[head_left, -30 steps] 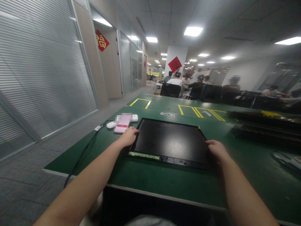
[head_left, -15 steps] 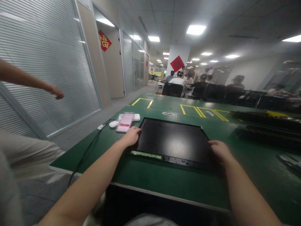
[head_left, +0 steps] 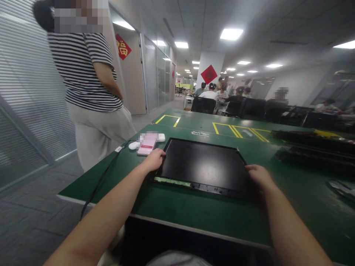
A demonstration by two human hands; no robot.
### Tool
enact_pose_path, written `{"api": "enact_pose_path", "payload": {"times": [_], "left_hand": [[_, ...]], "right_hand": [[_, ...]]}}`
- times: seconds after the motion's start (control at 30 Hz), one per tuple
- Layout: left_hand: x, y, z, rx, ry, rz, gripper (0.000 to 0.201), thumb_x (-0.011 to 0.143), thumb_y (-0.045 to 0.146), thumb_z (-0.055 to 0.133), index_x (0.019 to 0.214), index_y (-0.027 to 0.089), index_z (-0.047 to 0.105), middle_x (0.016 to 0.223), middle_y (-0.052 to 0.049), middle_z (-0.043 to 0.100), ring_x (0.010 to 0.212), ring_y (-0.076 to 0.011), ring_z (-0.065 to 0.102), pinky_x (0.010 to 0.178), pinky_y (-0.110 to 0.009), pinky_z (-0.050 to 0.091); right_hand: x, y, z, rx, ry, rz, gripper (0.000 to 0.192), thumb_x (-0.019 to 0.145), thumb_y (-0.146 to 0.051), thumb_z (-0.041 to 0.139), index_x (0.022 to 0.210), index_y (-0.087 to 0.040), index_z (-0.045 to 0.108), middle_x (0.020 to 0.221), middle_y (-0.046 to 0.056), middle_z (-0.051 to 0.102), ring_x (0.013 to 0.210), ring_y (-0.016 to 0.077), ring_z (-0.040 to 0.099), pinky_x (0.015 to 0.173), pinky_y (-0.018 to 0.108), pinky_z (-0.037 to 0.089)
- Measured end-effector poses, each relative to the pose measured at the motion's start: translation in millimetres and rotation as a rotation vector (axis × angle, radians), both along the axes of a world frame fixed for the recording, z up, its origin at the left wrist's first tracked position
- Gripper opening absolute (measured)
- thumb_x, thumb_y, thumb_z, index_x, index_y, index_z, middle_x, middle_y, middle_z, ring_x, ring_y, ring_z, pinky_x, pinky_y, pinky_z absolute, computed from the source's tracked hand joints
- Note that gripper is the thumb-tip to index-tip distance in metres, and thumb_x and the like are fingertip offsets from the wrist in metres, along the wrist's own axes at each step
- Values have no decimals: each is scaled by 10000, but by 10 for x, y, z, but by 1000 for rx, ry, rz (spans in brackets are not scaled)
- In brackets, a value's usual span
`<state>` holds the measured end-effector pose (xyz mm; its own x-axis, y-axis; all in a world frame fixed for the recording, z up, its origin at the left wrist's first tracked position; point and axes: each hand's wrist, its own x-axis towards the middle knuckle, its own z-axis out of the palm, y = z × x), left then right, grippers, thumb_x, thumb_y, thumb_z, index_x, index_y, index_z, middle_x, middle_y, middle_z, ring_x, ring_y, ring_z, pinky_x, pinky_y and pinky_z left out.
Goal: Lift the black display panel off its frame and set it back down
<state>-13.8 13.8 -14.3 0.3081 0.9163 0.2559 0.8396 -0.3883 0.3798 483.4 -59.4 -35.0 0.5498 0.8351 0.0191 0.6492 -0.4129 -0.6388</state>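
A black flat display panel (head_left: 203,162) lies on the green table (head_left: 177,210) in front of me, its glossy face up. Along its near edge runs a narrow strip with a green circuit board (head_left: 172,181) at the left. My left hand (head_left: 154,160) grips the panel's left edge, thumb on top. On the right edge, my right hand (head_left: 259,175) is closed with thumb and fingers at the rim; some of its fingers are hidden beneath.
Left of the panel lie a phone (head_left: 146,144), a white rounded item (head_left: 133,146) and a black cable (head_left: 104,173). Dark stacked parts (head_left: 313,147) are at the right. A person in a striped shirt (head_left: 83,74) stands by the table's left side.
The person at the left has moved forward along the table's side, now showing back and trousers. My hands and the display panel have stayed nearly still.
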Motion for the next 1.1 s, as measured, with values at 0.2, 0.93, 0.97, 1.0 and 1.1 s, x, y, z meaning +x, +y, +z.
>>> {"api": "enact_pose_path", "payload": {"times": [0.2, 0.93, 0.97, 1.0, 1.1], "left_hand": [[8, 8, 32, -11, 5, 10, 428, 745, 11, 468, 1034, 124, 764, 1181, -140, 706, 1171, -275, 627, 1059, -355, 455], [70, -133, 123, -87, 32, 81, 521, 871, 69, 460, 1362, 158, 609, 1271, -157, 683, 1176, -289, 627, 1012, -370, 466], [63, -132, 123, -96, 8, 76, 522, 866, 68, 462, 1359, 154, 613, 1279, -160, 679, 1179, -292, 625, 1014, -373, 464], [57, -131, 122, -104, -26, 72, 520, 861, 64, 463, 1349, 150, 622, 1282, -163, 678, 1179, -296, 626, 1015, -377, 462], [41, -126, 112, -126, -176, 72, 517, 827, 43, 476, 1286, 177, 671, 1265, -132, 694, 1182, -291, 626, 1029, -382, 454]], "right_hand": [[-10, -8, 2, -12, 11, -8, 429, 663, -52, 568, 1020, -174, 772, 1012, 109, 753, 899, 235, 695, 755, 277, 510], [13, -1, -18, 12, 11, 23, 383, 653, -79, 590, 966, -192, 779, 933, 96, 757, 880, 227, 702, 766, 274, 522], [7, -4, -5, 1, 8, 20, 388, 655, -72, 581, 967, -190, 778, 942, 97, 757, 886, 228, 702, 772, 276, 522], [1, -7, 9, -9, 7, 17, 393, 657, -66, 572, 969, -189, 777, 953, 98, 757, 893, 230, 702, 778, 279, 523], [-18, -13, 43, -33, 15, 14, 404, 659, -59, 558, 973, -191, 775, 971, 102, 755, 903, 236, 704, 792, 287, 524]]}}
